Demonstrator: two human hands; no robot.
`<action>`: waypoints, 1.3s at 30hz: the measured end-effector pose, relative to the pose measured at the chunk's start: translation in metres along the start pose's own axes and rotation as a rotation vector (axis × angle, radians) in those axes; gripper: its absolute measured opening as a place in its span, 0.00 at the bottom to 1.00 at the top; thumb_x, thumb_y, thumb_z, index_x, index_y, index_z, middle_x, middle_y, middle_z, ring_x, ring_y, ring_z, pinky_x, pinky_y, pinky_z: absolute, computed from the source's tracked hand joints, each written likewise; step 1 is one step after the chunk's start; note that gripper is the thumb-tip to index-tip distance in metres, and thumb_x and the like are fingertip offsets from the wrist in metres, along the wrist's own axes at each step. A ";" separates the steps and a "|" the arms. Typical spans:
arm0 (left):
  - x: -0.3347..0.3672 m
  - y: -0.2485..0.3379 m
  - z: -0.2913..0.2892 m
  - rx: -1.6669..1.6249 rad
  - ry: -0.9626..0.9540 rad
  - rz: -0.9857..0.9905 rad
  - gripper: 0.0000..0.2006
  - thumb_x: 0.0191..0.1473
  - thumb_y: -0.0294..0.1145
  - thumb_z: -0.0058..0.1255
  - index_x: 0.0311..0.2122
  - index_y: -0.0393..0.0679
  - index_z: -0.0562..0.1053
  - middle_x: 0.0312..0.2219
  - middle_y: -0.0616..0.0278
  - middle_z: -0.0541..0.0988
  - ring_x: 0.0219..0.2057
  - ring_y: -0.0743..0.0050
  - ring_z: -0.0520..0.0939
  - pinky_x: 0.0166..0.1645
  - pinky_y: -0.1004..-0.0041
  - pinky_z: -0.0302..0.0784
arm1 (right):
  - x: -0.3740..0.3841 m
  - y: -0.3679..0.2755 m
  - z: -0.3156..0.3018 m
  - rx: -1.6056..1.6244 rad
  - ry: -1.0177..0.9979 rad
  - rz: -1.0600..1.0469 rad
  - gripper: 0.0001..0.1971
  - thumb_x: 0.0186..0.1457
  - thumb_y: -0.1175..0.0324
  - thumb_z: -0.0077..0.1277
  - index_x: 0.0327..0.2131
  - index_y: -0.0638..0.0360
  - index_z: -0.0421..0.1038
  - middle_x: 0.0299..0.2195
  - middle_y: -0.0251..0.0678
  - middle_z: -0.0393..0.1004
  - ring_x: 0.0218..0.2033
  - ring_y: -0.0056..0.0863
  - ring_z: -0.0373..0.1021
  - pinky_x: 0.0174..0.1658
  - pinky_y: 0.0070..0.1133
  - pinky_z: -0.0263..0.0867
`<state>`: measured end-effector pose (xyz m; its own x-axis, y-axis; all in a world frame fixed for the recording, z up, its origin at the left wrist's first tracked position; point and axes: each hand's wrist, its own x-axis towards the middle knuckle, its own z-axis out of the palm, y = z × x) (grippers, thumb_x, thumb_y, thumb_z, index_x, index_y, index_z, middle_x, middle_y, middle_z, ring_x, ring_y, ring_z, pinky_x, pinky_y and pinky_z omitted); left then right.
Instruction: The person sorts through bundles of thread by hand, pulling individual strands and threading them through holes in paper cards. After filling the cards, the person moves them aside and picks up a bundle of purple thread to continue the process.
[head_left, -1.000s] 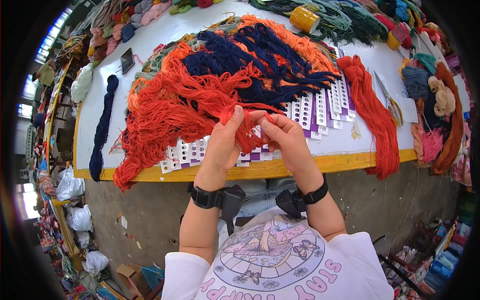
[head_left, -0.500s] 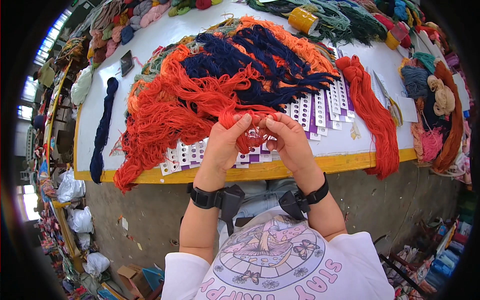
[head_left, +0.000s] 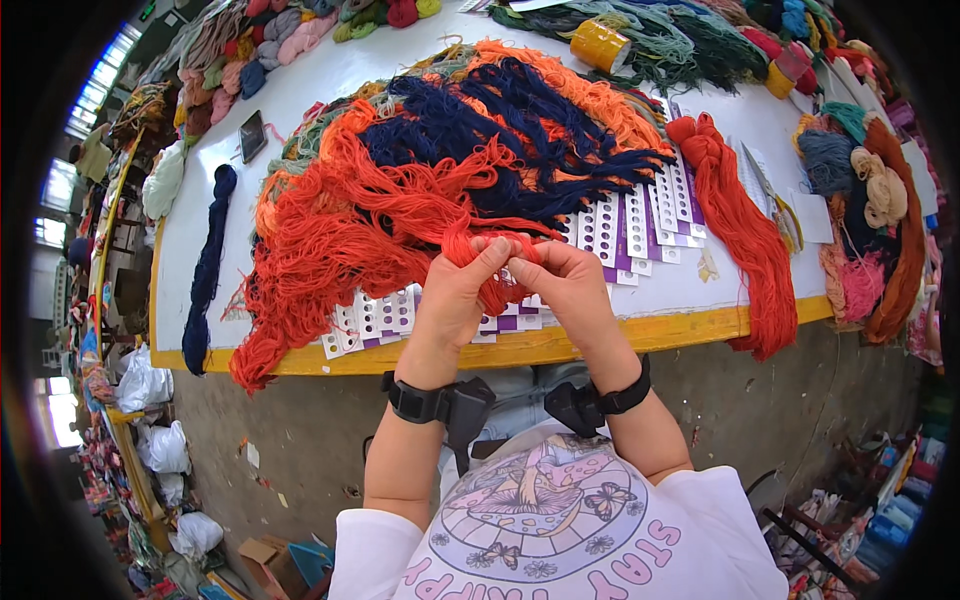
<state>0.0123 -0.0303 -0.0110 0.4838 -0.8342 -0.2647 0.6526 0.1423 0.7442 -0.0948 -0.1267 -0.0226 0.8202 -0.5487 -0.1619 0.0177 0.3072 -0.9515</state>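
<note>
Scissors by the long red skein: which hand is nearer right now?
Right. The right hand pinches the red yarn bundle at the table's near edge, on the side toward the scissors; the left hand grips the same bundle farther away.

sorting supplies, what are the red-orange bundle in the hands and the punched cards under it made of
The red-orange bundle, pinched by the left hand and right hand, looks like matte, fuzzy spun yarn, perhaps wool or acrylic. The punched cards look like smooth, stiff white paperboard with purple edges.
</note>
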 end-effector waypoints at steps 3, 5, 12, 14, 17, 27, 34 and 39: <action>0.001 -0.004 -0.002 -0.029 0.023 0.027 0.09 0.51 0.30 0.50 0.34 0.35 0.72 0.31 0.60 0.76 0.33 0.75 0.76 0.33 0.74 0.76 | 0.000 0.001 0.001 0.020 0.009 -0.007 0.08 0.49 0.71 0.53 0.33 0.64 0.71 0.25 0.26 0.71 0.26 0.10 0.63 0.28 0.12 0.61; 0.004 -0.009 -0.009 0.002 0.039 0.054 0.09 0.51 0.31 0.50 0.34 0.35 0.71 0.32 0.60 0.76 0.33 0.75 0.76 0.33 0.74 0.76 | 0.001 0.005 0.001 0.058 0.017 -0.027 0.08 0.48 0.71 0.53 0.32 0.64 0.72 0.25 0.26 0.71 0.25 0.10 0.63 0.28 0.12 0.61; 0.003 -0.012 -0.009 -0.005 0.064 0.029 0.11 0.52 0.34 0.49 0.34 0.36 0.71 0.33 0.59 0.76 0.33 0.76 0.75 0.37 0.75 0.74 | -0.002 0.008 0.005 -0.163 0.040 -0.126 0.07 0.47 0.72 0.54 0.29 0.65 0.73 0.23 0.28 0.72 0.24 0.12 0.65 0.27 0.14 0.62; 0.004 -0.012 -0.007 -0.006 0.061 0.051 0.12 0.52 0.35 0.49 0.34 0.36 0.71 0.33 0.59 0.76 0.33 0.76 0.76 0.37 0.75 0.74 | -0.003 0.006 0.005 -0.035 0.073 -0.104 0.07 0.47 0.72 0.54 0.30 0.65 0.73 0.23 0.28 0.71 0.24 0.13 0.65 0.27 0.14 0.62; 0.005 -0.014 -0.011 -0.002 0.069 0.066 0.12 0.52 0.36 0.49 0.34 0.36 0.71 0.33 0.58 0.76 0.33 0.75 0.76 0.38 0.74 0.74 | -0.004 0.002 0.005 0.014 0.060 -0.045 0.07 0.48 0.71 0.54 0.30 0.63 0.73 0.23 0.27 0.72 0.22 0.13 0.64 0.25 0.13 0.61; -0.002 -0.006 -0.007 -0.276 -0.066 -0.043 0.26 0.58 0.50 0.29 0.43 0.34 0.68 0.42 0.54 0.72 0.46 0.64 0.70 0.48 0.61 0.69 | 0.003 0.005 -0.006 0.449 0.016 0.139 0.09 0.49 0.66 0.53 0.32 0.60 0.72 0.17 0.21 0.65 0.18 0.08 0.59 0.19 0.09 0.54; -0.007 -0.001 0.004 -0.151 -0.051 -0.033 0.30 0.58 0.52 0.26 0.46 0.30 0.65 0.44 0.53 0.70 0.46 0.67 0.71 0.49 0.69 0.67 | -0.001 -0.003 0.005 0.064 0.019 0.025 0.07 0.47 0.71 0.55 0.30 0.63 0.73 0.21 0.25 0.70 0.21 0.08 0.62 0.22 0.11 0.59; -0.009 -0.002 0.010 0.014 -0.017 -0.001 0.26 0.59 0.46 0.30 0.46 0.29 0.64 0.44 0.53 0.70 0.43 0.70 0.72 0.48 0.71 0.68 | -0.002 -0.004 0.008 0.062 0.028 -0.002 0.05 0.47 0.73 0.54 0.29 0.64 0.72 0.23 0.26 0.71 0.22 0.10 0.64 0.23 0.12 0.61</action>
<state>0.0009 -0.0281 -0.0042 0.4731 -0.8432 -0.2555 0.6449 0.1338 0.7525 -0.0924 -0.1210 -0.0160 0.8041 -0.5703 -0.1679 0.0556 0.3533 -0.9338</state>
